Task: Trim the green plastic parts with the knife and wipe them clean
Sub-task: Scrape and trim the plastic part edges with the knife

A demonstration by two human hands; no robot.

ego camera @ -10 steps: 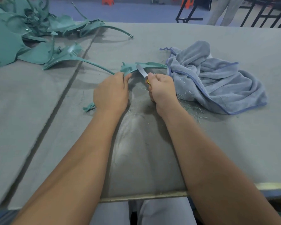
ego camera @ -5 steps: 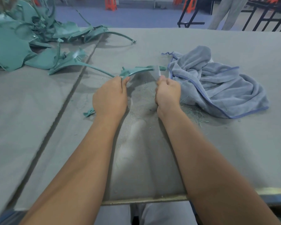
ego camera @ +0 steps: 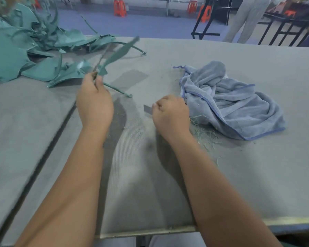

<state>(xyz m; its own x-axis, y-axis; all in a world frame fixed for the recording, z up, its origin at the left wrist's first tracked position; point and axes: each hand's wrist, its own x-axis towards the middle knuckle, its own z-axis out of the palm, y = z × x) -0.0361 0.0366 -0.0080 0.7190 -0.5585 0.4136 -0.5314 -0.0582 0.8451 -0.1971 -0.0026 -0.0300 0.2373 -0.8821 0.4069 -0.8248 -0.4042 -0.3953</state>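
Green plastic part (ego camera: 117, 55) rises blurred from the left hand's (ego camera: 95, 102) pinching fingertips, seemingly lifted for inspection, while curled right hand (ego camera: 170, 114) fingers grip the knife (ego camera: 147, 110), blade jutting leftward.

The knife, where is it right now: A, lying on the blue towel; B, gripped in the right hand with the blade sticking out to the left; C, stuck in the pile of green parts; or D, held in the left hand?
B: the knife blade pokes out leftward from the curled right hand, while the left hand pinches a green plastic part.
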